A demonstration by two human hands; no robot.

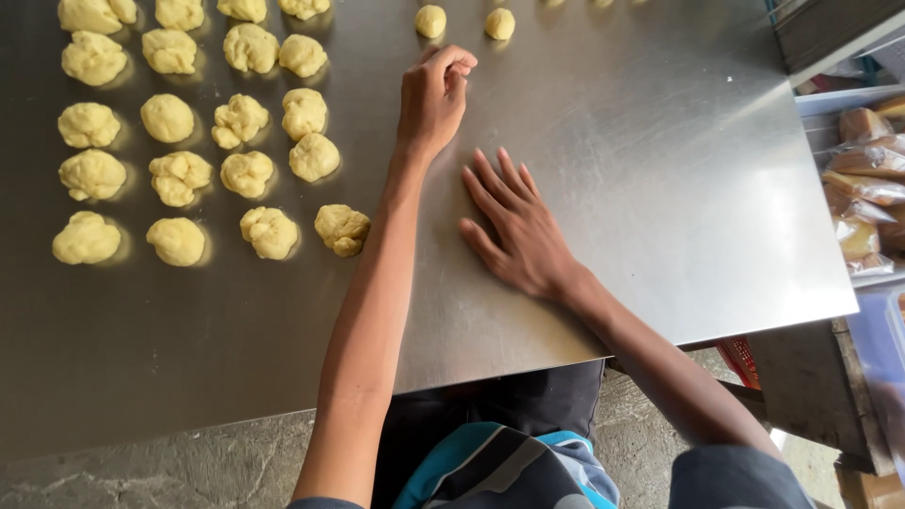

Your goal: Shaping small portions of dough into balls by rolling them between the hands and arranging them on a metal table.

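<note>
— While both hands rest on the steel surface (660, 170), what are they doing?

— At upper centre, the left hand (434, 99) is curled loosely into a fist, knuckles on the metal; whether it encloses anything I cannot tell. Right of it, at centre frame, the right hand (514, 231) lies flat, fingers spread, holding nothing.

— And the dough?

— Rough yellow dough lumps (245, 174) sit in rows at the upper left, the closest one (342, 229) just beside the left forearm. Two smaller, smoother dough balls (431, 21) lie at the top edge, near the curled hand.

— Any containers?

— At the right edge, a pale crate (834, 99) holds clear bags of brown baked goods (867, 184).
</note>
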